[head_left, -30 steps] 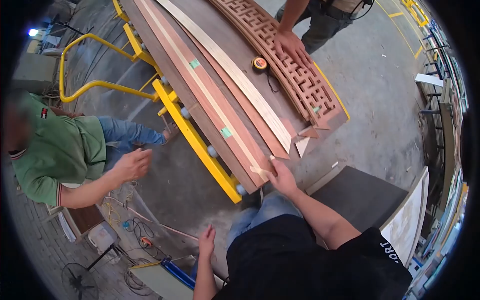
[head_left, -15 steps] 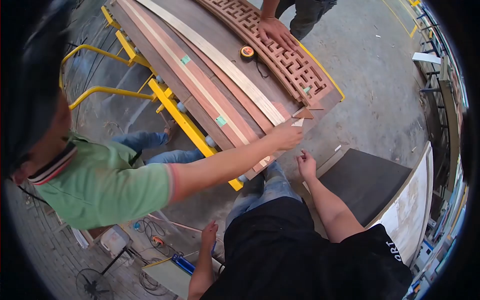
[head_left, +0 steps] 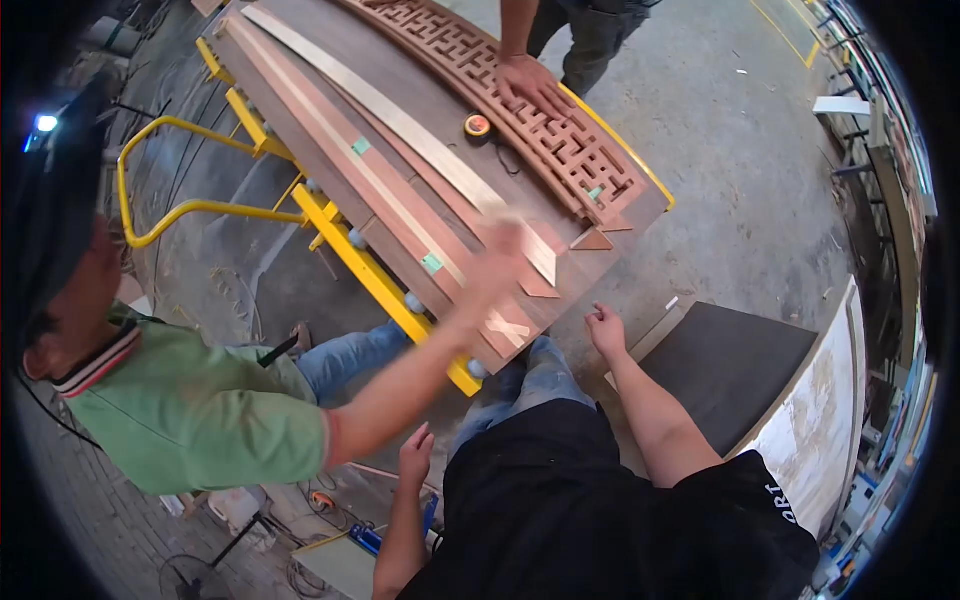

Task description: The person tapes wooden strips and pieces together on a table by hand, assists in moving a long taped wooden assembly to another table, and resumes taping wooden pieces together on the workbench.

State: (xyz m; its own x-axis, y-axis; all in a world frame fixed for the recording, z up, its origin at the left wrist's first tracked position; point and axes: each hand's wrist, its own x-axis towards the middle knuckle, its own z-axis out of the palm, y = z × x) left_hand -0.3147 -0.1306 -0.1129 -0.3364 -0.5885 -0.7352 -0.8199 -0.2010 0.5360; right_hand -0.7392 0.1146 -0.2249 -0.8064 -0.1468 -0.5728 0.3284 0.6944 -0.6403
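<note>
My right hand (head_left: 605,331) hangs just off the near corner of the wooden work surface (head_left: 592,265), fingers loosely bent and holding nothing visible. Lower down, my left hand (head_left: 416,456) is beside my body, fingers loosely bent, with nothing visible in them. On the surface lie a long pale wood strip (head_left: 400,125) and a reddish strip with a light stripe (head_left: 395,210). Small pale wood pieces (head_left: 508,329) rest at the near end. A brown triangular piece (head_left: 592,241) lies near the carved lattice panel (head_left: 480,62). A co-worker's blurred hand (head_left: 493,262) passes over the strips.
Another person's hand (head_left: 535,85) rests on the lattice. A tape measure (head_left: 477,127) lies beside it. The yellow frame (head_left: 375,283) has rollers along its side. A dark panel (head_left: 725,365) stands right of my right arm. A blue tool (head_left: 367,538) lies below left.
The co-worker's arm in the green shirt has moved left, from the surface's near corner back over the strips. Small pale pieces now show at the near end. My hands have barely moved.
</note>
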